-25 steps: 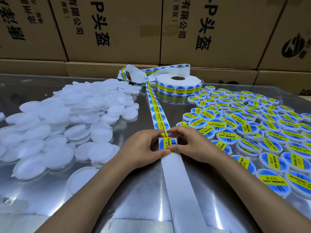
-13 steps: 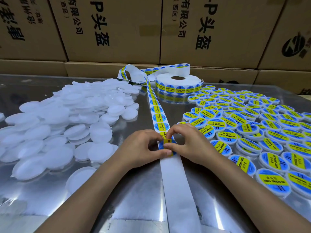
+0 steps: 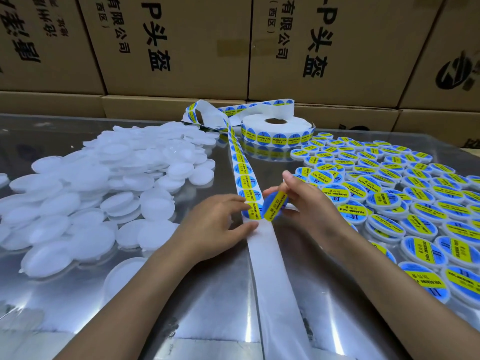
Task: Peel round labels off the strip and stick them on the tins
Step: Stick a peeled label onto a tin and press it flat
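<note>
From the head view, I am seeing my right hand (image 3: 309, 201) pinching a round blue-and-yellow label (image 3: 274, 206) between thumb and fingers, holding it tilted on edge just above the strip (image 3: 246, 183). The label's lower edge is sitting close to the backing paper; whether it is touching there I cannot tell. My left hand (image 3: 215, 227) is lying on the strip's left edge, fingertips (image 3: 242, 202) resting by the next label and the thumb pressing the bare white backing (image 3: 275, 281) flat against the shiny metal table (image 3: 207, 307). That bare backing is running down toward me between my forearms. The printed part of the strip is leading away to the label roll (image 3: 276, 129) lying flat near the back. To the right, labelled tins (image 3: 389, 203) are lying packed together in rows. To the left, plain white tins (image 3: 91, 193) are sitting in a loose heap. Brown cardboard boxes (image 3: 176, 48) with black printing are standing stacked behind the table.
</note>
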